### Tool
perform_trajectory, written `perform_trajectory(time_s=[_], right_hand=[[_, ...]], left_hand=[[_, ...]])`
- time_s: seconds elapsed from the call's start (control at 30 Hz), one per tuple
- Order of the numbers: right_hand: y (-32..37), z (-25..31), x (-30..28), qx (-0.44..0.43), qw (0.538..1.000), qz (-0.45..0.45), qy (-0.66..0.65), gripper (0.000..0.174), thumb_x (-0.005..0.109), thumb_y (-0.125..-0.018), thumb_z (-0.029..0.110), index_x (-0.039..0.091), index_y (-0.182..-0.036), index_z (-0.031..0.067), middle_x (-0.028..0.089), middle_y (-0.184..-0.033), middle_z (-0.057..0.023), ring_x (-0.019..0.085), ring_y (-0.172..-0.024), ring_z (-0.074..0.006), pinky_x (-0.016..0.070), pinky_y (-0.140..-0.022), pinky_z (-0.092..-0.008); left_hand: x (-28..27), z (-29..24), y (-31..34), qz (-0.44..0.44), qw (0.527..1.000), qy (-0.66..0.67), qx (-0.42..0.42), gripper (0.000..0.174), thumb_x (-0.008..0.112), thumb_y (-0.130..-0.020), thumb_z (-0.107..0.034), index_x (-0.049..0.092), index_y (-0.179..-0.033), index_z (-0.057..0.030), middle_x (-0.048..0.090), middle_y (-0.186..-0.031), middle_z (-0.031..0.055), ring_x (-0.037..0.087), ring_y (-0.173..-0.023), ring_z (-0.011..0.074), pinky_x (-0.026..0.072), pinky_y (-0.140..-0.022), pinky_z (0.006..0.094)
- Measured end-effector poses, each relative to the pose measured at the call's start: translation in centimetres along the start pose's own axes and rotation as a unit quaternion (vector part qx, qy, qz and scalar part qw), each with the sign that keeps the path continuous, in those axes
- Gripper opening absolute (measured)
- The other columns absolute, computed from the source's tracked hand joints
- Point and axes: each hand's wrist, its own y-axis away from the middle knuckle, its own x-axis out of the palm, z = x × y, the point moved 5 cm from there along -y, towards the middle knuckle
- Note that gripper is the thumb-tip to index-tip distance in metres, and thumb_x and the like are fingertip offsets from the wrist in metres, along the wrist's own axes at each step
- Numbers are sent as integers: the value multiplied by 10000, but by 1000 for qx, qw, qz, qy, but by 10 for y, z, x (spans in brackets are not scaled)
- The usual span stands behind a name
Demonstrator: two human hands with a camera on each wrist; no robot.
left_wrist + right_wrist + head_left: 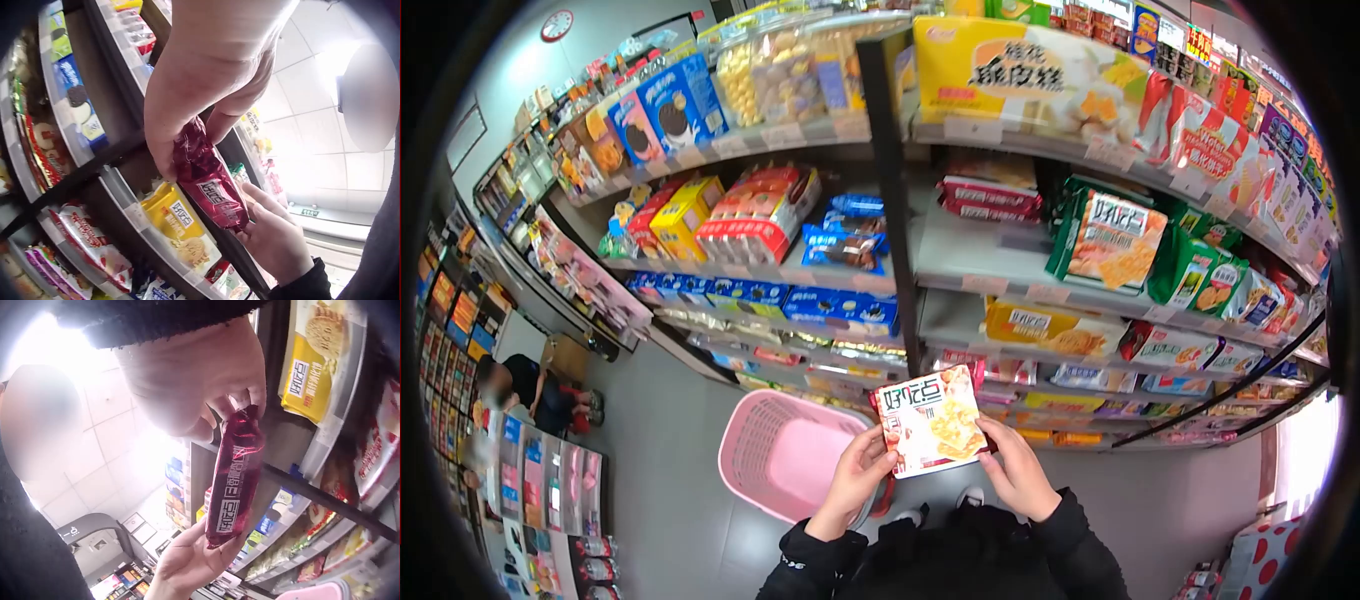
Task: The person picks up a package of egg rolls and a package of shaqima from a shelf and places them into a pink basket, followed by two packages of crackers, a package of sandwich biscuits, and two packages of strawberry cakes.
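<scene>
A biscuit packet [930, 420] with a white and red front is held out at waist height, its front tipped up towards the head camera. My left hand [860, 475] grips its left end, thumb on the front. At the other end my right hand [1017, 468] pinches the lower right corner. In the left wrist view the packet's glossy dark red edge [215, 187] shows between both hands. The right wrist view gives the long, narrow red side [234, 481], with the left palm [197, 562] under its far end.
A pink shopping basket [745, 455] stands on the grey floor at left. Ahead, shelves [1000, 285] carry biscuits, including a green packet [1115, 240] and dark red packets [990, 200]. A black post [887, 200] divides them. Someone in dark clothes [525, 385] is far left.
</scene>
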Motion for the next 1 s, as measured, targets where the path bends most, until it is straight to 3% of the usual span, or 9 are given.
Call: perform_trajectory(time_s=[0.1,0.17,0.23,0.3,0.47,0.6,0.67,0.97,1.0], right_hand=[[11,-1,36,15,999,3,-39,368,457,-789,43,369,-1142,-10,419,-1154,-183,426,-1041,-308,329,-880,-339],[22,-8,63,126,981,13,-147,361,454,-807,65,368,-1148,-14,429,-1151,-160,439,-1051,-255,341,-871,-316],[32,-7,88,147,968,0,-203,384,465,-802,51,348,-1163,-9,426,-1154,-156,449,-1040,-241,347,-870,-313],[42,-8,108,169,935,-33,-310,440,487,-792,23,307,-1193,3,419,-1160,-147,468,-1016,-213,359,-868,-309],[70,-5,136,268,885,-69,-374,463,535,-759,-23,326,-1169,28,433,-1107,-110,489,-967,-152,408,-808,-262],[87,3,137,255,905,-77,-332,489,598,-727,52,366,-1158,27,441,-1123,-108,471,-1005,-188,379,-855,-307],[88,20,130,226,957,-25,-182,520,630,-702,103,390,-1159,37,447,-1138,-112,448,-1044,-212,353,-878,-314],[135,27,136,213,963,-58,-154,489,607,-720,100,408,-1161,27,497,-1110,-116,477,-1019,-219,372,-848,-298],[142,28,136,221,962,-53,-151,490,605,-725,128,405,-1162,33,496,-1093,-137,474,-1010,-249,373,-841,-306]], left_hand=[[-29,9,18,-15,999,22,-28,437,514,-794,-25,322,-1182,30,465,-1082,129,459,-999,177,382,-849,294],[-49,12,27,-6,1000,25,-16,440,520,-790,-25,327,-1182,32,472,-1070,133,473,-976,171,395,-832,290],[-69,13,36,-20,1000,-14,-10,402,501,-797,-26,353,-1165,36,508,-1035,131,516,-914,155,429,-776,261],[-89,21,46,-16,999,-18,-36,384,493,-796,-16,370,-1156,36,512,-1032,124,522,-904,151,435,-765,254],[-107,37,68,7,988,5,-152,349,485,-796,-23,404,-1129,44,525,-1009,117,529,-892,141,443,-755,246],[-104,45,74,25,981,43,-189,309,478,-797,-24,437,-1095,46,531,-999,106,534,-882,134,451,-747,245],[-102,45,78,27,980,32,-195,303,479,-798,-30,442,-1090,42,537,-987,100,541,-867,130,456,-740,241],[-98,67,105,28,977,10,-212,298,476,-808,-75,451,-1085,34,557,-945,82,556,-821,115,464,-703,226],[-95,69,110,30,975,3,-220,304,475,-807,-76,448,-1088,36,557,-944,82,557,-820,117,464,-702,227]])
